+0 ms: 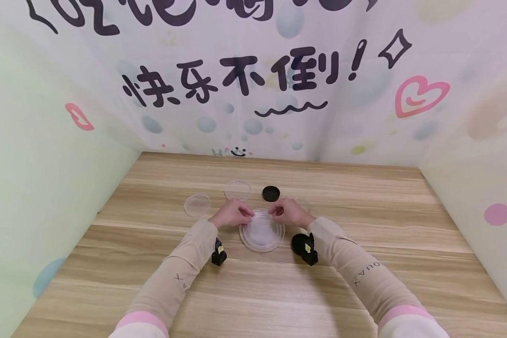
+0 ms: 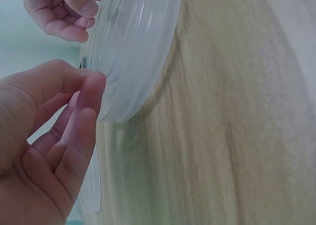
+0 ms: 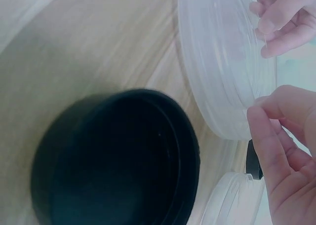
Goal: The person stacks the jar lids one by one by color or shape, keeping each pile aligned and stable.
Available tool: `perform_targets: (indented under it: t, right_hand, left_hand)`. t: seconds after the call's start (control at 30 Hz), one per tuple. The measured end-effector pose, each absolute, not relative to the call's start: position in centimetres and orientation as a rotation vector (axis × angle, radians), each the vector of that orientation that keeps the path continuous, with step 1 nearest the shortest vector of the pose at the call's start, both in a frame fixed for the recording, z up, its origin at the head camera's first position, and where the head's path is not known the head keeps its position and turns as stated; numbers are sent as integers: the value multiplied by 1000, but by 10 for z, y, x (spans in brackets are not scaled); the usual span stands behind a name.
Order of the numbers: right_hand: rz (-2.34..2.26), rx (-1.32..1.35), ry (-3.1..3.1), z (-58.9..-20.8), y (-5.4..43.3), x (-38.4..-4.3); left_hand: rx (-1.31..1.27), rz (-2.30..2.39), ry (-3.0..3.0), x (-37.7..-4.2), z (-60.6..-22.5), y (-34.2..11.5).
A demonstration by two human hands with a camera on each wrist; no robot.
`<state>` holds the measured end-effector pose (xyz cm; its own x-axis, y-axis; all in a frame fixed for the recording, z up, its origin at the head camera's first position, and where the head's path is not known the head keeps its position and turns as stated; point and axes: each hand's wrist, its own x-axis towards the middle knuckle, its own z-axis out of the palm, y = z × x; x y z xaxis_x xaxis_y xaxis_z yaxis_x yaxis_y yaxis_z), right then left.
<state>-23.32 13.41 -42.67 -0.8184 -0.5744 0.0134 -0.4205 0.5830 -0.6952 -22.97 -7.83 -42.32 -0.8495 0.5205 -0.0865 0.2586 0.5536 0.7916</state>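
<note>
Several round clear plastic lids (image 1: 262,245) are stacked on the table between the hands; the left wrist view shows their layered rims (image 2: 148,52). At the far left of the stack my left hand (image 1: 235,213) pinches a thin clear rim between thumb and fingers. My right hand (image 1: 290,212) pinches at the far right side, its thumb and forefinger meeting at the top lid's edge in the right wrist view. Whether both hold the same lid is hard to tell through the clear plastic. Close to the right wrist lies a round black lid (image 3: 118,161), hollow side showing.
Beyond the stack are a smaller black lid (image 1: 271,193) and a clear lid (image 1: 238,189). Another clear lid (image 1: 197,205) lies left of the left hand, and one more (image 1: 303,204) is partly hidden behind the right hand. A printed cloth (image 1: 236,122) hangs at the table's back.
</note>
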Motion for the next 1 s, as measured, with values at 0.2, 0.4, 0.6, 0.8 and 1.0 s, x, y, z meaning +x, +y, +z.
perform_targets:
  t: [0.2, 0.4, 0.6, 0.8, 1.0]
  right_hand:
    - [-1064, -825, 2588, -428, 133, -234]
    - [-1063, -825, 2587, -427, 134, -234]
    - [-1063, -827, 2589, -427, 134, -233]
    - [-1051, -811, 2588, -428, 135, -234]
    - [-1037, -812, 2602, -428, 134, -234]
  left_hand:
    - [634, 1185, 2491, -230, -425, -78]
    - [618, 1194, 2464, -230, -425, -78]
    - [602, 1211, 2433, -232, -426, -79]
    - [514, 1283, 2368, -233, -428, -79]
    - [492, 1328, 2338, -232, -429, -80]
